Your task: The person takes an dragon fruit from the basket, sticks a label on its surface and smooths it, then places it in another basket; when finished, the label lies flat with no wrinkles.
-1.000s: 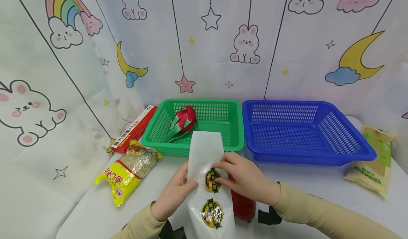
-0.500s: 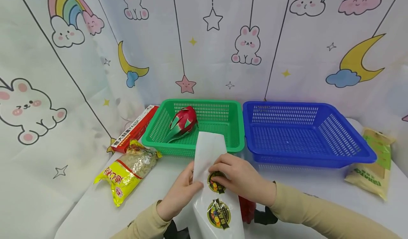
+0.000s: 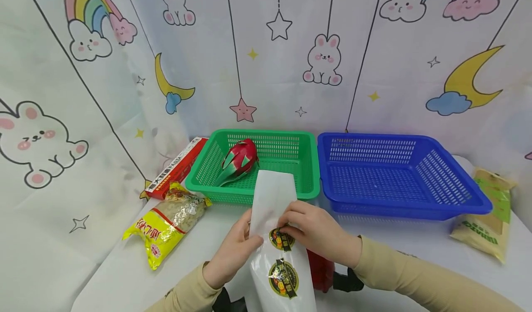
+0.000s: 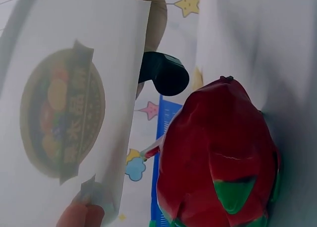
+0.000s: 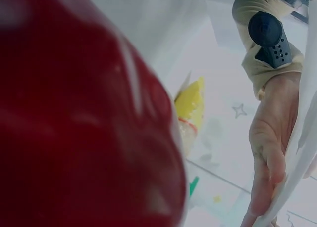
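A long white sheet of round fruit stickers (image 3: 283, 277) stands upright in front of me. My left hand (image 3: 233, 252) grips its left edge, thumb on the front and fingers behind. With curled fingertips, my right hand (image 3: 317, 231) pinches at the top edge of the upper sticker (image 3: 281, 241), partly covering it. Behind the sheet, a red dragon fruit (image 3: 321, 270) lies on the table, mostly hidden in the head view. The left wrist view shows that dragon fruit (image 4: 218, 158) with green scale tips, beside the sheet's translucent back (image 4: 114, 138).
A green basket (image 3: 253, 197) holds another dragon fruit (image 3: 240, 157); a blue basket (image 3: 399, 210) stands right of it. At left lie a yellow food bag (image 3: 168, 224) and a red pasta box (image 3: 176, 168). A beige-green bag (image 3: 484, 219) lies far right.
The sheet and both hands have shifted slightly right. My right fingertips have moved from across the upper sticker's middle to its top edge. The baskets and bags have stayed put.
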Demonstrator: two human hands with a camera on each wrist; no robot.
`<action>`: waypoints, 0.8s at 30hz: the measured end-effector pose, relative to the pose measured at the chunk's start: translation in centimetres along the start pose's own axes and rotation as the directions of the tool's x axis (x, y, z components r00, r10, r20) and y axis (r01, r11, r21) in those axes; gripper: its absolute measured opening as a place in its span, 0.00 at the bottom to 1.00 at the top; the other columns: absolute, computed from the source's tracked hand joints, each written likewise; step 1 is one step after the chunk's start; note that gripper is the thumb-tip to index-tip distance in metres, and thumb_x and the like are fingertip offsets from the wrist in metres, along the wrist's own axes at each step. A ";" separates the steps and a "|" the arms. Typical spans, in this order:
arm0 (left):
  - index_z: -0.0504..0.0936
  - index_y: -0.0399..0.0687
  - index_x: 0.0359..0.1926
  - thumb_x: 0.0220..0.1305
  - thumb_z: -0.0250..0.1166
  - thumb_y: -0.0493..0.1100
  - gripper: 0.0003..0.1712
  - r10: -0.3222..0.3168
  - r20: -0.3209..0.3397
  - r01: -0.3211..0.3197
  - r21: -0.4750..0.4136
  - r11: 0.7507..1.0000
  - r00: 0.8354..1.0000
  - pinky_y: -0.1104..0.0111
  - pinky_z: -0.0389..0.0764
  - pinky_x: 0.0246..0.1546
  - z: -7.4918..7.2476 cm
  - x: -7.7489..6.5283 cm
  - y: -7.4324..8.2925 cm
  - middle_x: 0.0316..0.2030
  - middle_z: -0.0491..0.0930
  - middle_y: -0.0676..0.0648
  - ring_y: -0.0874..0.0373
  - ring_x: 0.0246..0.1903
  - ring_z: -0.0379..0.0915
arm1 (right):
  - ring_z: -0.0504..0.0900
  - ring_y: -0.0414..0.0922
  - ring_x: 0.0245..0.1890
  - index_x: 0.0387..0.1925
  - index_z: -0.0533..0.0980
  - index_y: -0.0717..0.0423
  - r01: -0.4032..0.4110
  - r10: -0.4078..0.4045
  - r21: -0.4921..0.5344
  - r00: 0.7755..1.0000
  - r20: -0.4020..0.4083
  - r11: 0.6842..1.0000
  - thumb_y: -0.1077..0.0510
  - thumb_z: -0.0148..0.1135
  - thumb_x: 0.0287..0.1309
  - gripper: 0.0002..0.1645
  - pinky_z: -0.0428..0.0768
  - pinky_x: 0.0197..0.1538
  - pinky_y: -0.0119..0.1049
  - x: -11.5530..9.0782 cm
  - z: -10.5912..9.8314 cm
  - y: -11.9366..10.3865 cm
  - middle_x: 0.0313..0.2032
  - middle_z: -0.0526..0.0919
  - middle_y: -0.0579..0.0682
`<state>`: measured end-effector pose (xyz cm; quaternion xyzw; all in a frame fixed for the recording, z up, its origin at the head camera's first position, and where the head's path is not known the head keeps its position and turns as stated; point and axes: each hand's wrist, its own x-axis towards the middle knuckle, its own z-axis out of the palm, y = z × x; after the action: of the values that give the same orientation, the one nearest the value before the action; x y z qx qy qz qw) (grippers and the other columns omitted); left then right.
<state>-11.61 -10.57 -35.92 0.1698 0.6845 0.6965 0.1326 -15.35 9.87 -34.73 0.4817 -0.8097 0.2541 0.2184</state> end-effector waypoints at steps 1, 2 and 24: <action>0.52 0.37 0.66 0.55 0.44 0.25 0.35 -0.001 -0.002 0.001 -0.001 1.000 1.000 0.65 0.75 0.46 0.0 0.0 0.0 0.59 0.64 0.30 0.47 0.53 0.68 | 0.77 0.34 0.31 0.29 0.78 0.51 0.005 -0.005 -0.006 1.000 -0.003 1.000 0.66 0.72 0.40 0.13 0.78 0.37 0.21 0.0 0.0 0.0 0.30 0.77 0.41; 0.52 0.37 0.66 0.55 0.44 0.25 0.35 -0.003 -0.003 0.003 -0.003 1.000 1.000 0.65 0.75 0.46 0.0 0.0 0.0 0.59 0.64 0.30 0.47 0.53 0.68 | 0.77 0.34 0.31 0.29 0.78 0.51 0.011 -0.011 -0.011 1.000 -0.005 1.000 0.66 0.72 0.40 0.13 0.77 0.37 0.21 -0.1 0.0 0.0 0.29 0.77 0.41; 0.53 0.35 0.65 0.54 0.44 0.25 0.34 0.003 -0.022 -0.005 -0.075 0.997 1.000 0.66 0.76 0.46 -0.6 -0.2 -0.4 0.54 0.67 0.29 0.56 0.47 0.71 | 0.77 0.34 0.30 0.27 0.79 0.49 0.065 -0.067 -0.063 0.997 -0.024 0.996 0.67 0.73 0.37 0.14 0.77 0.37 0.23 -0.6 -0.5 -0.3 0.28 0.79 0.40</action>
<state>-11.72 -11.14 -36.32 0.1585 0.6588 0.7238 0.1302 -14.74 10.45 -34.59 0.4978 -0.7980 0.2278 0.2520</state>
